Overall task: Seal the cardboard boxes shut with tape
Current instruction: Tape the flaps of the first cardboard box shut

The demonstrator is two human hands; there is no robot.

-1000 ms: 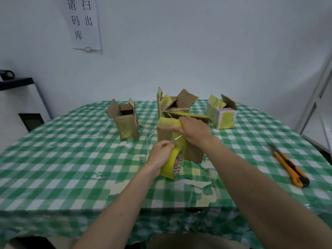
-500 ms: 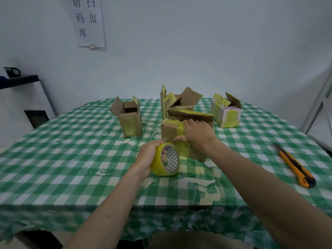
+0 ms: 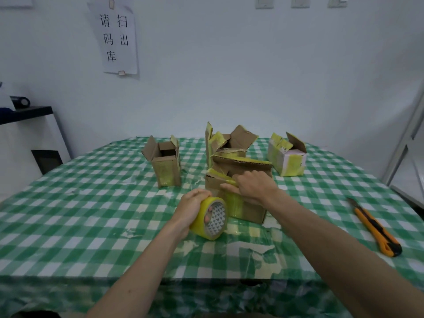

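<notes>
Tape roll [image 3: 210, 218], clutched by left hand [image 3: 191, 208], has dropped lower; right hand [image 3: 252, 187] still presses box [image 3: 241, 191] flat-fingered.

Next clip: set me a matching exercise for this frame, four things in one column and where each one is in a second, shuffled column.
Things:
1. tape roll
2. utility knife
3. paper sign
4. nearest box

Places:
A. on the wall at upper left
B. under the right hand
C. gripped in the left hand
D. lying alone at the right of the table

Pairs: 1-C, 2-D, 3-A, 4-B
</notes>
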